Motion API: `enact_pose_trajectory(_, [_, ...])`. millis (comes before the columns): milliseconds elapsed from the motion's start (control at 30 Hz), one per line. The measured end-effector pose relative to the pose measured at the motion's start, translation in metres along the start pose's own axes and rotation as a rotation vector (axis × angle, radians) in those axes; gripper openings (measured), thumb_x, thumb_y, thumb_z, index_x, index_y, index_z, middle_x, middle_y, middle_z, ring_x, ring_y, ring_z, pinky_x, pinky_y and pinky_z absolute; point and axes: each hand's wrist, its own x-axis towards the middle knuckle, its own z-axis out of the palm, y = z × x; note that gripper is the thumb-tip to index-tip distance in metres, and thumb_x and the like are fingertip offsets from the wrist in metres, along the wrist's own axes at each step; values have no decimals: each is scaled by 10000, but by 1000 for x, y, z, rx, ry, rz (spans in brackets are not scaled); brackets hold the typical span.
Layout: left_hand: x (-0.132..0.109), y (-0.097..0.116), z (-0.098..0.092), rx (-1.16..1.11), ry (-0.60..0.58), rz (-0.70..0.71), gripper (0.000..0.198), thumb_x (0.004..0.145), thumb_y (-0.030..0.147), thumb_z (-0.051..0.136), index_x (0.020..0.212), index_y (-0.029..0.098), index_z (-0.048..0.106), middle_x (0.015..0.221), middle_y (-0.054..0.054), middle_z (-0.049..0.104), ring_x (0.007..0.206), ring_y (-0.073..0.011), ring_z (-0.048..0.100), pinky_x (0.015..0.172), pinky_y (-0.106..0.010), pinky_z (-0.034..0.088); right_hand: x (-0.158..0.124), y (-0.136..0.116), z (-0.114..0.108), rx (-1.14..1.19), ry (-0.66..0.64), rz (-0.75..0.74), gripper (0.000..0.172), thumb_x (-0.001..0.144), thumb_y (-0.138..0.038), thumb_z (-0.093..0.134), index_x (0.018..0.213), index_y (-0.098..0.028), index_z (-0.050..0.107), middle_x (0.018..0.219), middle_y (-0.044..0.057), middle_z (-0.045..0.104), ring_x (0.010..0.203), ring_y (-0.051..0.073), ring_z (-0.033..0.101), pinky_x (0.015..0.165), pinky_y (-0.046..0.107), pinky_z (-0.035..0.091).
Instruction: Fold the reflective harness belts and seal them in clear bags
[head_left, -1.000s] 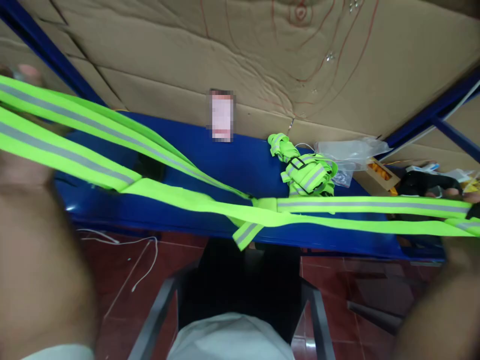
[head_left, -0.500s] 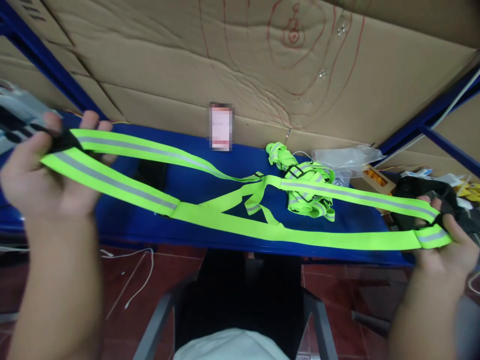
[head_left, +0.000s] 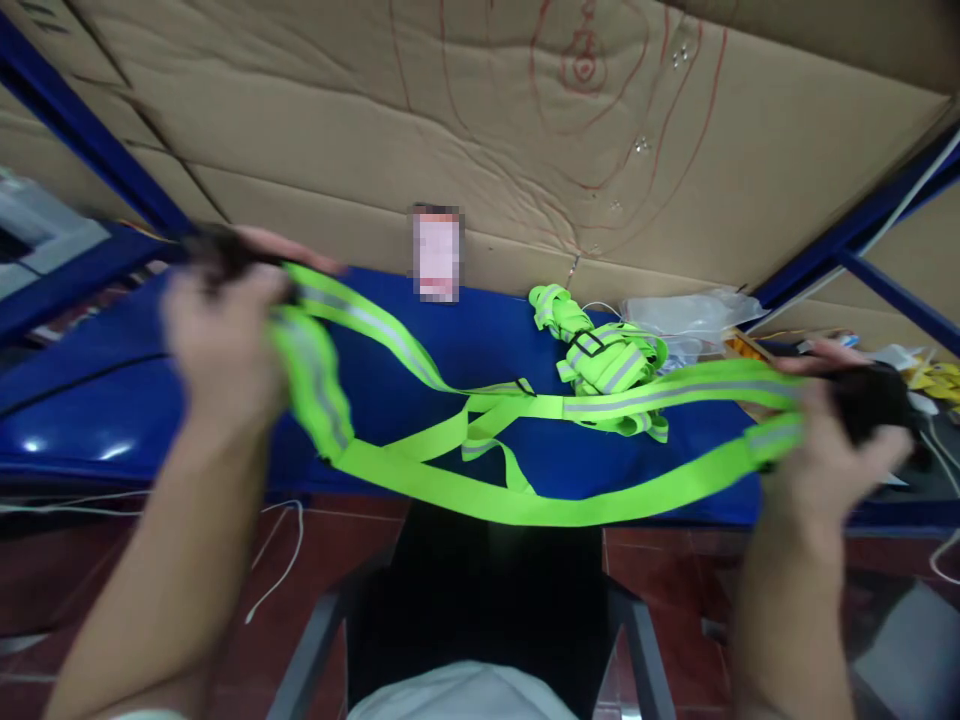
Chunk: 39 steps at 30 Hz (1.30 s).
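Seen from above, a person's two bare hands hold a neon-yellow reflective harness (head_left: 547, 512) across the middle of the frame, above a blue table (head_left: 487, 330). The left hand (head_left: 236, 340), left of center and blurred, is closed around the harness's left end; the right hand (head_left: 821, 450), at the right of the frame, is closed around the other end. Dark material (head_left: 874, 400) shows at the right hand, too blurred to make out. Between the hands, the bands with grey stripes form a loose loop, its lower band sagging past the table's near edge, while shorter straps cross and dangle inside it. Right of center, beyond the harness, a crumpled bundle of matching straps (head_left: 615, 365) with a black buckle (head_left: 589, 343) lies on the table, with a clear plastic bag (head_left: 690, 310) just beside it. A pixelated card-like item (head_left: 436, 255) stands upper center, near a brown cardboard wall (head_left: 300, 110) marked with red curved lines. Blue bars (head_left: 82, 125) slant down both sides. At the bottom are grey chair arms (head_left: 637, 640), and a white cable (head_left: 300, 540) trails over red floor tiles (head_left: 664, 570).
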Motion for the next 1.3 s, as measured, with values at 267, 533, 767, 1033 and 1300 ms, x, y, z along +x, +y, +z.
enact_pose_trajectory(267, [-41, -9, 120, 223, -846, 464, 770, 710, -83, 460, 1458, 103, 471, 1455, -202, 577, 1401, -296, 548, 1158, -475, 494, -42, -25, 139, -403, -1017, -619, 750, 736, -35, 568, 1483, -83, 531, 1298, 180, 667, 1187, 328, 589, 1037, 492, 462])
enact_pose_trajectory(533, [-43, -28, 122, 191, -761, 469, 856, 799, -80, 372, 1605, 188, 263, 1574, -175, 493, 1466, -271, 498, 1195, -470, 458, -44, -17, 156, -391, -1007, -684, 687, 773, -16, 512, 1457, -71, 552, 1256, 178, 673, 1153, 312, 582, 1000, 451, 456])
enact_pose_trajectory(767, [-46, -17, 113, 238, -702, 522, 771, 896, -49, 344, 1625, 162, 204, 1494, -202, 565, 1407, -274, 563, 1147, -466, 505, -42, -22, 152, -423, -1005, -647, 715, 760, -3, 505, 1469, -97, 537, 1229, 166, 677, 1147, 320, 583, 993, 471, 463])
enact_pose_trajectory(1033, [-49, 8, 102, 339, -666, 714, 760, 927, -56, 358, 1629, 199, 219, 1513, -218, 547, 1376, -323, 596, 1098, -494, 542, -34, -53, 139, -567, -994, -817, 455, 907, -46, 475, 1326, -79, 648, 1114, 169, 700, 1024, 315, 614, 948, 473, 469])
enact_pose_trajectory(1300, [-34, 48, 85, -8, -657, 610, 813, 916, -44, 481, 1599, 326, 241, 1723, -203, 175, 1551, -377, 358, 1079, -517, 567, -25, -80, 140, -299, -980, -536, 664, 728, -38, 510, 1383, -127, 575, 1176, 155, 695, 1038, 309, 652, 884, 460, 555])
